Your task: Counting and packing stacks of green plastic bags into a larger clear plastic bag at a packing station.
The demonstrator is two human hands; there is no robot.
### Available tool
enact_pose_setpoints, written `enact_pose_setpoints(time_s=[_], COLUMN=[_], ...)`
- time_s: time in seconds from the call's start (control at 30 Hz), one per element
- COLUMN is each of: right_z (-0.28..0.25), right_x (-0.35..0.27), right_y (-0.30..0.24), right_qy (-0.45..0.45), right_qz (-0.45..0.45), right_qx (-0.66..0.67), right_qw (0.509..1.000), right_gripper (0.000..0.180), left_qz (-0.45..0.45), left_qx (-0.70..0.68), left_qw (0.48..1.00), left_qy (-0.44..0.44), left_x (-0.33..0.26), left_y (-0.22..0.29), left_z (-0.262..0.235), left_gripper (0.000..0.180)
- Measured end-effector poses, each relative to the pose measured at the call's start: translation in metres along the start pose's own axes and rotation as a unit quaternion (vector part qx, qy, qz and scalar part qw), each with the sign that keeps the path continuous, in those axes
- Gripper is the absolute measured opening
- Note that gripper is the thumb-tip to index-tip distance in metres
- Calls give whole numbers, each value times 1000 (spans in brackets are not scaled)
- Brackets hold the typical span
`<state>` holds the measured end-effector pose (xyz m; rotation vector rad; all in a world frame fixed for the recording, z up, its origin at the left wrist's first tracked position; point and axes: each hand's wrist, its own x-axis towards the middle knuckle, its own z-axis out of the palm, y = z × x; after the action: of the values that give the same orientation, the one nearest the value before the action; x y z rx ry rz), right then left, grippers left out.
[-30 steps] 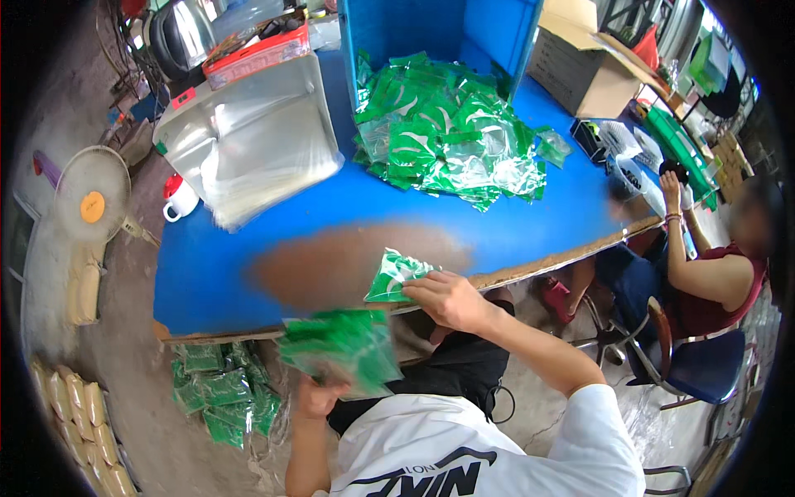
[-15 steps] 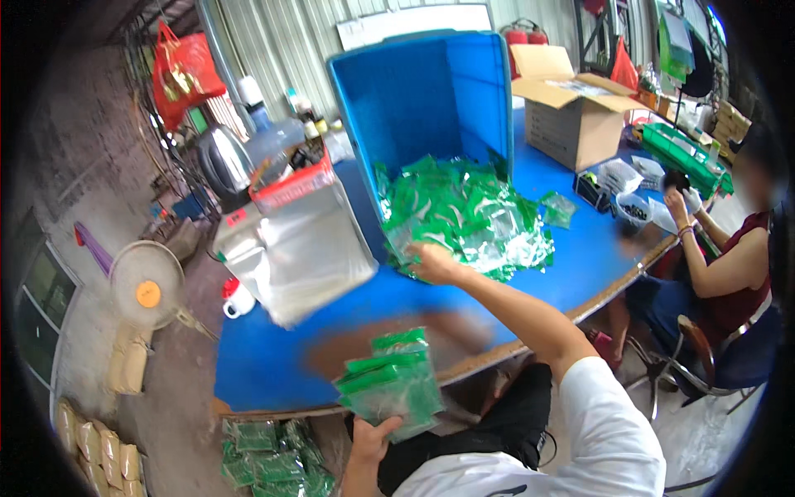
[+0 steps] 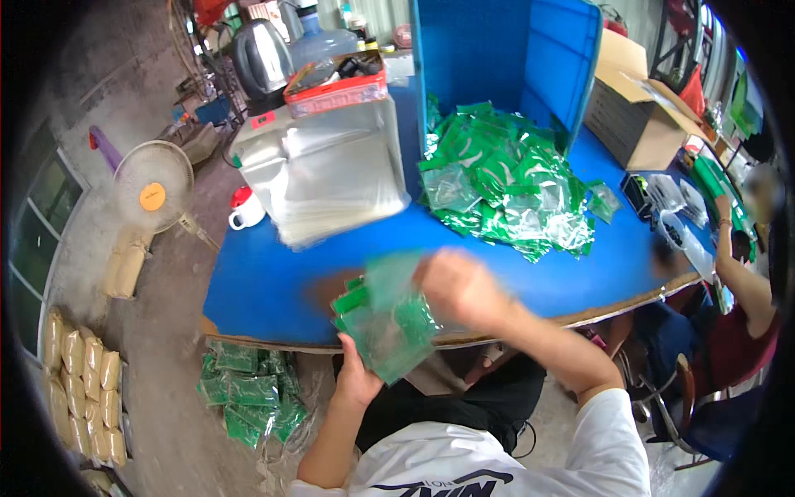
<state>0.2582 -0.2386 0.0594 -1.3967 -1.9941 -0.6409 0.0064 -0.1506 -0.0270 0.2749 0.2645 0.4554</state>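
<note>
My left hand [image 3: 358,374] grips a fanned stack of small green-and-clear plastic packets [image 3: 389,335] from below, near the table's front edge. Over the top of this stack, my right hand [image 3: 465,290] is closed on one more packet [image 3: 392,275]; both are smeared by motion. Beyond my hands lies a big heap of the same packets [image 3: 501,178]. It spills out of a blue plastic bin [image 3: 553,62] lying on its side with its opening toward me.
A pile of clear plastic bags [image 3: 339,178] lies left of the heap, below a red-rimmed box [image 3: 335,91]. A red-and-white mug [image 3: 246,209] stands by the blue table's [image 3: 273,290] left edge. Bundled green packets [image 3: 252,389] lie below. A co-worker [image 3: 741,273] sits right, near a cardboard box [image 3: 633,108].
My right hand has come from the heap to the stack with a packet. My left hand has risen slightly with the stack, and the view has tipped downward.
</note>
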Motion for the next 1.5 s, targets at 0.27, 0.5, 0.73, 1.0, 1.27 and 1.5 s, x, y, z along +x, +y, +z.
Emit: enact_pose_setpoints(time_s=[0.27,0.5,0.73,1.0,1.27,1.5], right_z=[16,40,36,36,41,37], right_x=[-38,-73,-62,-72,-92,-93], right_y=[-17,-18,-30,-18,-25,-19], right_qy=[89,-22,69,-18,-102,24], right_qz=[364,449,420,453,520,439], right_qx=[368,295,321,347,268,300], right_qw=[851,843,846,821,804,846], right_gripper=[118,77,76,87,82,60], left_qz=[189,262,264,215,171,178], left_qx=[353,717,531,574,475,570], left_qw=[916,628,779,774,842,792], left_qy=[-25,-152,-204,-158,-191,-130], left_x=[57,102,100,100,101,85], left_y=[-11,5,2,-15,-20,-33], left_z=[35,18,20,32,16,25], left_gripper=[60,111,129,133,130,136])
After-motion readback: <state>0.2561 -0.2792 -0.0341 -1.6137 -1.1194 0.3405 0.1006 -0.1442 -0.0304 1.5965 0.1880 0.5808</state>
